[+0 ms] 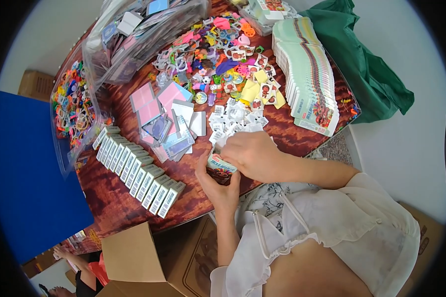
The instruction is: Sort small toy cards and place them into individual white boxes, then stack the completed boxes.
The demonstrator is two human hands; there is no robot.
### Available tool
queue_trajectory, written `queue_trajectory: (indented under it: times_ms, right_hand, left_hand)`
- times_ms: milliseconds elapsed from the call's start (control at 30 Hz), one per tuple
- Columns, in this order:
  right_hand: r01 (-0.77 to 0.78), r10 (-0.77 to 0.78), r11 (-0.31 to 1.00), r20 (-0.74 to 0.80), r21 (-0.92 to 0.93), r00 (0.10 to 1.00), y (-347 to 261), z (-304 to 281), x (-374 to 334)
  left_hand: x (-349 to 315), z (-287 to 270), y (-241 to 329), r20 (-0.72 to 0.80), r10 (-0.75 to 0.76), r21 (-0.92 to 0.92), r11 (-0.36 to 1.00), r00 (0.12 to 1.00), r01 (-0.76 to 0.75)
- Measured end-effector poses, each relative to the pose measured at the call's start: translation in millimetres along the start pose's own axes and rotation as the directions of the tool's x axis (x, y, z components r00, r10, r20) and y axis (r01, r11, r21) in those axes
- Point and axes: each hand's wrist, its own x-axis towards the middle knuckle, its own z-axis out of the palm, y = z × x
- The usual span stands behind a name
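Observation:
My left hand (218, 190) is wrapped round a small printed carton (221, 167), pale green with a dark picture on it, near the table's front edge. Over the carton's top, my right hand (255, 156) has its fingers bent down at the opening; the fingertips and anything between them are hidden. Just beyond the hands lies a heap of small white packets (235, 116). Yellow slips and little picture stickers (265, 91) spread behind it. To the left are pink, blue and white cards (171, 121), and a slanting row of closed small cartons (139, 171).
A long fanned stack of flat cartons (305, 69) stands at the right, beside green cloth (366, 64). Colourful small toys (203, 59) cover the far middle. Clear plastic bins (96, 64) sit at the left. An open cardboard box (131, 255) is below the table's edge; another person's arm (77, 260) shows lower left.

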Motion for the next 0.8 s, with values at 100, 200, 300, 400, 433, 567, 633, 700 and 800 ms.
queue_trajectory:
  times_ms: [100,200,300,400,433,567,633,700,800]
  right_hand:
    - [-0.107,0.092,0.985,0.107,0.139,0.990,-11.0,-15.9,2.0]
    - [-0.165,0.141,0.964,0.124,0.210,0.982,-9.9,-18.2,6.2]
    - [-0.163,0.155,0.975,0.066,0.152,0.986,-10.5,-16.7,7.8]
    - [-0.168,0.168,0.981,0.014,0.099,0.986,-9.5,-12.7,7.6]
    - [-0.159,0.161,0.984,-0.012,0.076,0.987,-8.2,-11.4,7.5]
    - [-0.034,0.029,0.995,0.052,0.091,0.998,-6.4,-7.6,3.5]
    - [-0.030,0.027,0.992,0.020,0.123,0.999,-8.9,-11.8,-1.4]
    - [-0.023,0.036,0.986,-0.074,0.167,0.997,-1.7,-17.7,-8.0]
    - [-0.218,0.220,0.976,-0.141,0.030,0.965,43.5,-37.3,-17.4]
  left_hand:
    - [-2.4,1.6,-5.0,-0.022,-0.035,-0.064,0.997,0.999,0.033]
    - [-6.0,3.0,-12.4,-0.041,-0.056,-0.159,0.986,0.998,0.049]
    - [-4.5,2.1,-10.3,-0.039,-0.011,-0.170,0.985,0.999,0.004]
    - [-3.7,1.9,-9.4,-0.020,0.025,-0.127,0.992,0.999,-0.028]
    - [-2.8,2.5,-8.9,-0.010,0.041,-0.104,0.994,0.999,-0.042]
    - [-1.3,3.6,-8.9,-0.009,0.014,-0.115,0.993,1.000,-0.015]
    - [-2.9,2.4,-11.8,-0.038,0.016,-0.128,0.992,0.999,-0.021]
    - [-4.7,1.6,-10.5,-0.038,-0.030,-0.164,0.986,0.999,0.024]
    - [-5.1,0.7,-7.4,-0.061,-0.090,-0.182,0.980,0.994,0.078]
